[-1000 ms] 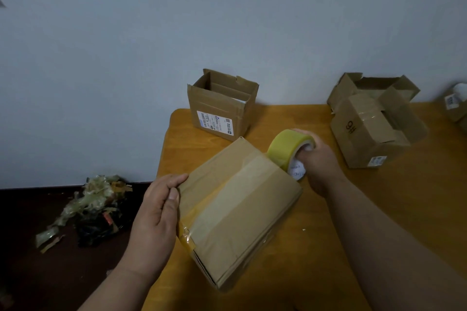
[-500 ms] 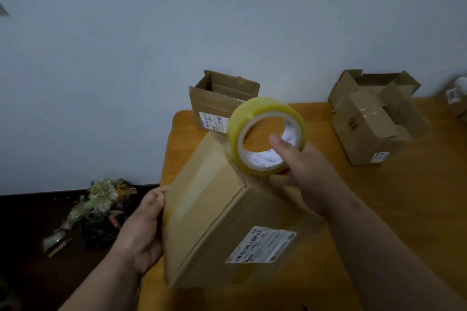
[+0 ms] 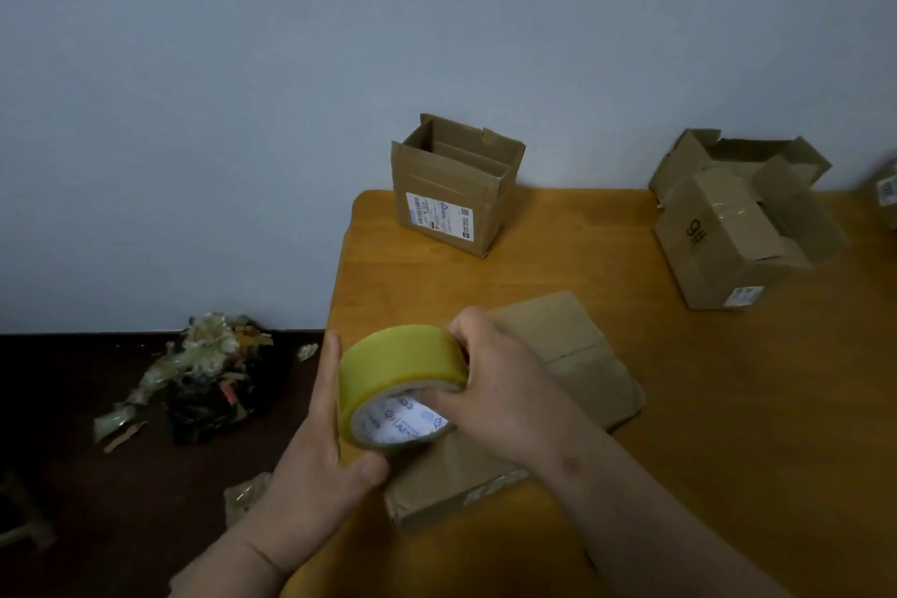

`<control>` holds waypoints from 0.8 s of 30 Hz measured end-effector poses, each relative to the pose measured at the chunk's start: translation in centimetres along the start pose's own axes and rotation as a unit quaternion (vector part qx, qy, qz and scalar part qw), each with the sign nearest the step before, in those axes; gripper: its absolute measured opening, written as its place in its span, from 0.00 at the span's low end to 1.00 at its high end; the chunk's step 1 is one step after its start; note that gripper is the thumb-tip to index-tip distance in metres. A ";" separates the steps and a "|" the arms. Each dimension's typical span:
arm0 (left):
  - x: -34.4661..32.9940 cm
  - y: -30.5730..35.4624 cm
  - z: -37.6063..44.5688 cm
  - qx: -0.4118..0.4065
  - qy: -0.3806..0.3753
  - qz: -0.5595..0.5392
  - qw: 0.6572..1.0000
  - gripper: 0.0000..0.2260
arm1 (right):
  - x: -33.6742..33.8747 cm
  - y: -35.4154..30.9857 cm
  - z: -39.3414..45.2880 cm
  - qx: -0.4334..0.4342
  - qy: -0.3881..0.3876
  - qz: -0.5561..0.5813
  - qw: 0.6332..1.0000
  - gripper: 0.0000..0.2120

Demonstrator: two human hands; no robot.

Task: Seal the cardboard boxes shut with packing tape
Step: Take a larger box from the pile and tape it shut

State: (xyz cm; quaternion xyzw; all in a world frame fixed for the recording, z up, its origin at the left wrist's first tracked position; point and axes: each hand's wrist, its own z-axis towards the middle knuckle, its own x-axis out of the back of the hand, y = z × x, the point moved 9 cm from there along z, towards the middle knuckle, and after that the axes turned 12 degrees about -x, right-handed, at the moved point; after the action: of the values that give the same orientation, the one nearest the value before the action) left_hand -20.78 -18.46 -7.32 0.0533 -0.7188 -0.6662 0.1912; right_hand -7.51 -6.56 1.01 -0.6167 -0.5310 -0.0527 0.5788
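Fingers of both hands, left hand (image 3: 315, 442) and right hand (image 3: 500, 398), gripped one yellow tape roll (image 3: 395, 369) above one closed box (image 3: 577, 354) at the table's (image 3: 728, 403) near left. Farther back stood two open boxes: one (image 3: 454, 189) left, one (image 3: 738, 228) right.

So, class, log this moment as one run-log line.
left hand: holds tape roll | right hand: holds roll | box: on table

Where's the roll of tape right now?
The tape roll is low in the head view, held between the left hand and right hand, above the closed box.
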 end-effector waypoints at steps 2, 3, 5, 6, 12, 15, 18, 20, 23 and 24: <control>-1.7 0.6 -0.6 -0.021 0.019 0.029 0.999 0.65 | -0.7 0.0 -0.2 0.006 -0.001 0.005 1.000 0.16; -2.7 0.6 -1.6 -0.021 0.019 0.034 0.999 0.64 | -0.9 -0.2 -0.2 0.013 0.002 0.003 1.000 0.15; -3.3 -0.3 -1.6 -0.041 0.044 0.026 0.998 0.52 | -1.0 -0.4 -0.1 0.028 0.010 -0.018 0.999 0.12; -3.4 -0.4 -1.4 -0.040 0.045 0.013 0.998 0.48 | -0.9 -0.5 -0.1 0.037 0.010 -0.031 0.999 0.11; -2.8 0.2 -1.0 -0.070 0.036 0.094 0.992 0.50 | 1.5 -1.0 0.4 0.068 0.025 -0.155 0.985 0.10; -2.6 0.8 -1.1 -0.068 0.040 0.148 0.986 0.49 | 6.5 1.4 1.6 0.044 0.117 -0.248 0.961 0.16; -2.6 0.2 -1.2 -0.056 0.044 0.143 0.987 0.49 | 9.7 3.1 1.6 0.094 0.206 -0.296 0.928 0.11; -2.6 0.0 -1.1 -0.056 0.040 0.151 0.986 0.50 | 9.6 2.8 1.5 0.135 0.221 -0.308 0.915 0.08; -2.5 0.1 -1.2 -0.062 0.039 0.168 0.983 0.50 | 9.7 2.0 0.6 0.174 0.256 -0.288 0.906 0.10; -2.5 0.2 -1.2 -0.066 0.035 0.178 0.981 0.49 | 9.7 1.9 0.3 0.184 0.265 -0.285 0.903 0.12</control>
State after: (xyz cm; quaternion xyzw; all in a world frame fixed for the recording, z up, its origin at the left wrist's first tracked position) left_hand -18.05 -18.71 -7.59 -0.0647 -0.6638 -0.6656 0.3348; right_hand -2.12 -0.14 6.20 -0.2850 -0.5114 -0.2786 0.7614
